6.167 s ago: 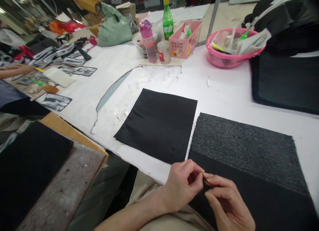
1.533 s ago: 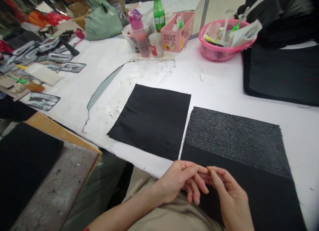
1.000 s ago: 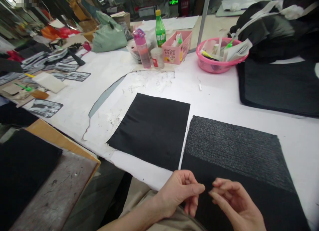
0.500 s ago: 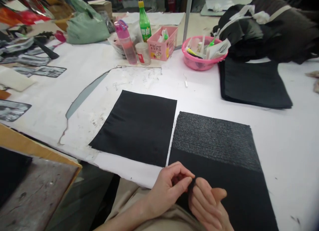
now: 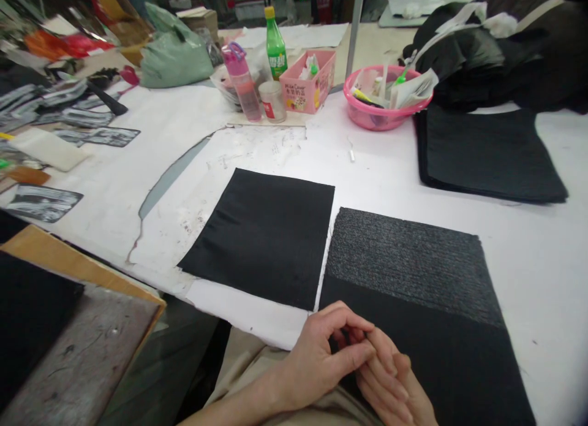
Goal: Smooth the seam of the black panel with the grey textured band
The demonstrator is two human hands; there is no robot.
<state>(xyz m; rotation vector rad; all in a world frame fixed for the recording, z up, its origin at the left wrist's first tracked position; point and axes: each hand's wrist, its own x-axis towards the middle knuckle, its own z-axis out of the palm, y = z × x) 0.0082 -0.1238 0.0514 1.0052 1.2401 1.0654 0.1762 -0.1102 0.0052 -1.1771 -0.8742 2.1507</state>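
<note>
My left hand [image 5: 331,347] is in front of my lap at the near table edge, its fingers bent and its thumb and forefinger tips closed against the fingers of my right hand. My right hand [image 5: 390,377] touches it, fingers curled and pressed together. Whatever may be between the fingers is hidden. Just beyond and under the hands lies a black fabric panel [image 5: 436,352], with a rough, grey-flecked band [image 5: 413,260] across its far end. To the left, a smooth black square of fabric [image 5: 266,236] lies flat, a narrow white gap between the two.
A stack of black fabric [image 5: 491,156] lies at the right back, beside a pink basket [image 5: 386,116] of small items. Behind stand a pink box [image 5: 307,86], a jar [image 5: 272,101], a water bottle [image 5: 245,86] and a green bottle [image 5: 275,46]. A board [image 5: 105,346] juts in at lower left.
My two hands have come together: the left fingertips, apart from the right hand before, now touch its fingers. The whole view has shifted slightly, with the table things appearing further right.
</note>
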